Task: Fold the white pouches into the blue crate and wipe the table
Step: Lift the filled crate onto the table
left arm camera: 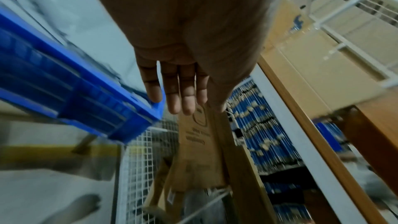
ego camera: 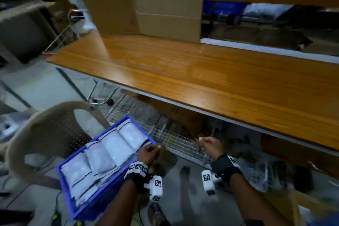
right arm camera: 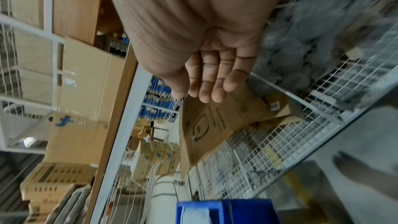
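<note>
**Both hands free beside the filled crate**

Head view: the blue crate (ego camera: 64, 170) sits low at the left on a beige plastic chair (ego camera: 45, 128), below the front edge of the wooden table (ego camera: 201, 71). White pouches (ego camera: 110, 148) lie in overlapping rows inside it. The left hand (ego camera: 147, 153) hangs just past the crate's near corner, and the right hand (ego camera: 211, 146) is level with it, apart to the right; both sit over a wire mesh rack (ego camera: 174, 141) under the table. Cardboard boxes (ego camera: 146, 5) stand at the table's far edge.

Left wrist view: the left hand (left arm camera: 178, 67) has its fingers (left arm camera: 172, 98) straight and relaxed, holding nothing. The crate (left arm camera: 86, 91) is beside it, a brown paper bag (left arm camera: 200, 151) beyond the fingertips.

Right wrist view: the right hand (right arm camera: 213, 67) is loosely extended and grips nothing; the paper bag (right arm camera: 215, 125) lies on the mesh ahead, and a corner of the crate (right arm camera: 226, 210) shows below.
</note>
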Demonstrator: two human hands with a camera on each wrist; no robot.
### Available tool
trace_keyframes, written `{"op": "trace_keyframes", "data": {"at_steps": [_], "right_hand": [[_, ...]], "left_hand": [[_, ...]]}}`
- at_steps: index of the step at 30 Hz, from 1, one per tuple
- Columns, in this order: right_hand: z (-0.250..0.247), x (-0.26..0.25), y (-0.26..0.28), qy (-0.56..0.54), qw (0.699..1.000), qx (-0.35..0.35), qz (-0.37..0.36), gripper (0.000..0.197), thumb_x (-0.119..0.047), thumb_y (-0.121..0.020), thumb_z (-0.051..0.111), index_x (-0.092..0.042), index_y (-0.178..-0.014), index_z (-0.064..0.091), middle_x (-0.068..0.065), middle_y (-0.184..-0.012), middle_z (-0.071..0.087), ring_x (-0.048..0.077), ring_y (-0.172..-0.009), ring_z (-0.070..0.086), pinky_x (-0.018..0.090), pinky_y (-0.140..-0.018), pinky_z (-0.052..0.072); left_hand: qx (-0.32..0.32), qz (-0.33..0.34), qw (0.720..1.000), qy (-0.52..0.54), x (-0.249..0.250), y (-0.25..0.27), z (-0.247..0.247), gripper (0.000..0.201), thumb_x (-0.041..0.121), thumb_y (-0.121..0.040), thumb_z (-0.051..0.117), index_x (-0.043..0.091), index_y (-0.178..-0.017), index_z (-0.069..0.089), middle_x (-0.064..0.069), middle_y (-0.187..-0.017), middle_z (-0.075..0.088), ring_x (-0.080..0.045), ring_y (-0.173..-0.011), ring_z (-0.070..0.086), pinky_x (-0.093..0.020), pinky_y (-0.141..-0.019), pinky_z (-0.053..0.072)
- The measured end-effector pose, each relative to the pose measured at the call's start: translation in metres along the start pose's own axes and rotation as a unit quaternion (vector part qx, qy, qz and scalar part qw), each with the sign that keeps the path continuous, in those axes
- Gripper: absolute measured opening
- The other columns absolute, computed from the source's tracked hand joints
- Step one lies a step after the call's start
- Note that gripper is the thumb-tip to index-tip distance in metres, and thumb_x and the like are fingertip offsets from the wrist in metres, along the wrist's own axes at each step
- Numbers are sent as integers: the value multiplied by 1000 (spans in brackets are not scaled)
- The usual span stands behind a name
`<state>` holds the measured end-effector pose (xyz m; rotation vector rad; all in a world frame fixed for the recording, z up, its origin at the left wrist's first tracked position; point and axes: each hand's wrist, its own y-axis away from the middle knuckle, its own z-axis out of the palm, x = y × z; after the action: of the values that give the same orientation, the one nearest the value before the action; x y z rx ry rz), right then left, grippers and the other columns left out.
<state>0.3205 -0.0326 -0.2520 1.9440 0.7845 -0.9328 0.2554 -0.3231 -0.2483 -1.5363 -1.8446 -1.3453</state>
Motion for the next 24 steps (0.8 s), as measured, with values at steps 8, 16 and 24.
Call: {"op": "trace_keyframes", "data": {"at_steps": [8, 16, 24], "right_hand": [[139, -63, -26, 103, 991, -77, -47, 14, -39, -78, 73, -26, -74, 72, -5, -78, 74, 19, -81, 70, 42, -79, 59], [224, -122, -28, 165, 974, -130, -84, 16, -39, -77, 73, -24, -74, 71, 4, -74, 73, 25, -78, 70, 39, -78, 57], [292, -168, -61, 219, 958, -162, -90, 19, -33, -90, 67, -15, -90, 72, 10, -89, 72, 21, -84, 63, 24, -68, 43]], "left_hand": [[155, -97, 981, 64, -99, -33, -143, 26, 50, -72, 76, 25, -81, 75, -3, -83, 77, -22, -87, 73, -39, -87, 57], [275, -160, 941, 115, -126, -23, -221, 42, 43, -84, 76, 9, -108, 71, -7, -98, 72, -23, -98, 65, -32, -92, 45], [352, -230, 893, 160, -161, -25, -246, 73, 59, -78, 75, 7, -128, 62, -14, -134, 60, -31, -121, 57, -41, -103, 45]]}}
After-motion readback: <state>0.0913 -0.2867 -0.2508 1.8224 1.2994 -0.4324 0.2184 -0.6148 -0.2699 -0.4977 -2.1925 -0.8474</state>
